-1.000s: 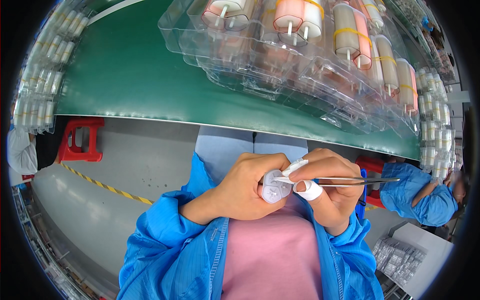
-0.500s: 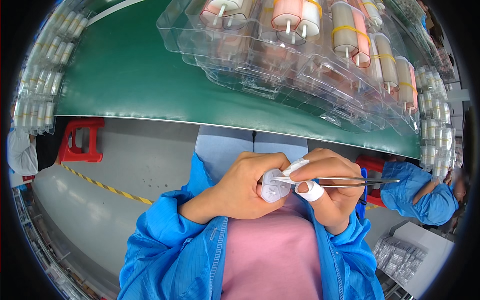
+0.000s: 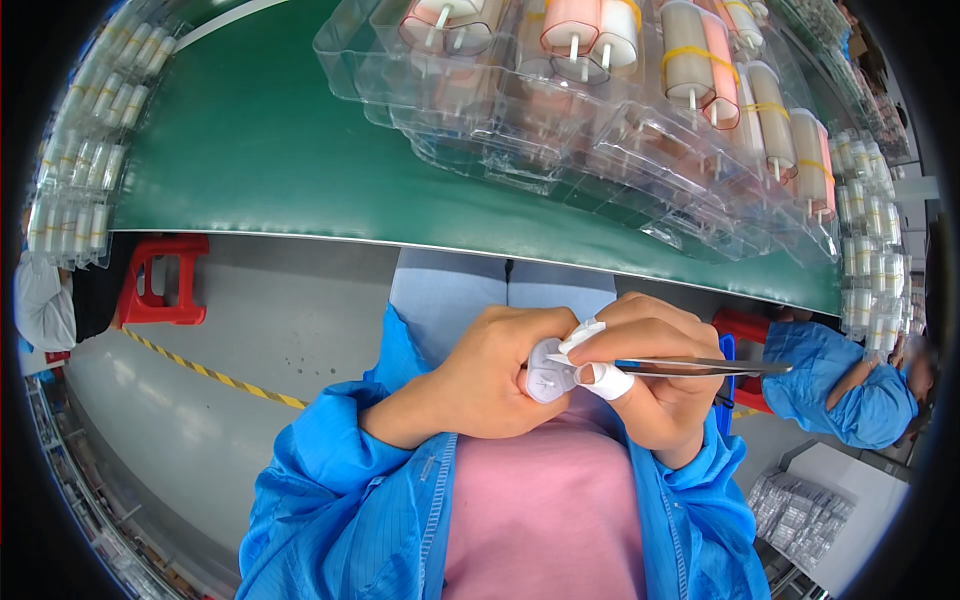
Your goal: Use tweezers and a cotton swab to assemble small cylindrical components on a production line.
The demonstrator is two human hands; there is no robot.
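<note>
My left hand [image 3: 480,375] is closed around a pale lilac-white plastic piece [image 3: 545,386] with a rounded face and small raised prongs, turned toward my right hand. The rest of that piece is hidden in the fist. My right hand [image 3: 662,350] pinches a pair of metal tweezers [image 3: 745,367], whose back end points off to the right. The tweezer tips reach the upper right part of the piece's face; whether anything is between them is too small to tell. White tape wraps the thumb and a fingertip of my right hand.
Beyond my hands stands a green table [image 3: 260,150] with stacked clear plastic trays [image 3: 480,140] of white, grey and pink cylinders [image 3: 690,60] banded together. More trays of tubes [image 3: 70,225] line the left. A red stool [image 3: 165,280] is at left; a blue-clothed person [image 3: 835,385] sits at right.
My right hand has shifted slightly, and the tweezer arms look closer together. The piece in my left hand has tilted a little.
</note>
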